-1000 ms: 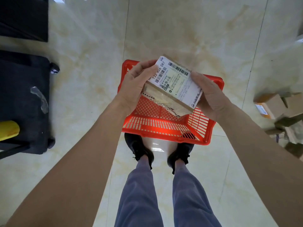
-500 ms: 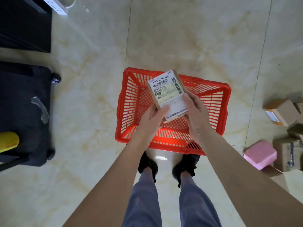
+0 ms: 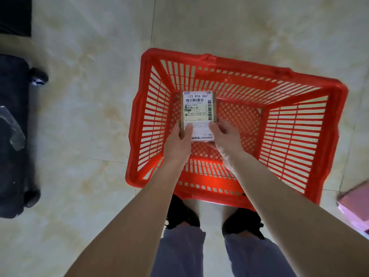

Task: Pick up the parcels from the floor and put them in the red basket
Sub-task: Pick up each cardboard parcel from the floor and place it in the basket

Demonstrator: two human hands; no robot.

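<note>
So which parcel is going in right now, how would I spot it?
Find the red basket on the pale floor. Inside it, near its left wall, both hands hold a small brown parcel. Its white barcode label reading 133 R06 0A7 distinguishes it from the pink parcel outside.

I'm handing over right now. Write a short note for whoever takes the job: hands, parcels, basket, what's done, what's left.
Left hand: grips the near left edge of the parcel.
Right hand: grips its near right edge.
Parcel: label up, low inside the red basket, by the left wall; whether it touches the bottom cannot be told.
Done: parcel brought into the basket.
Left: let go; nothing else shows in the basket. A pink parcel lies on the floor at the right edge, still to be collected.
</note>
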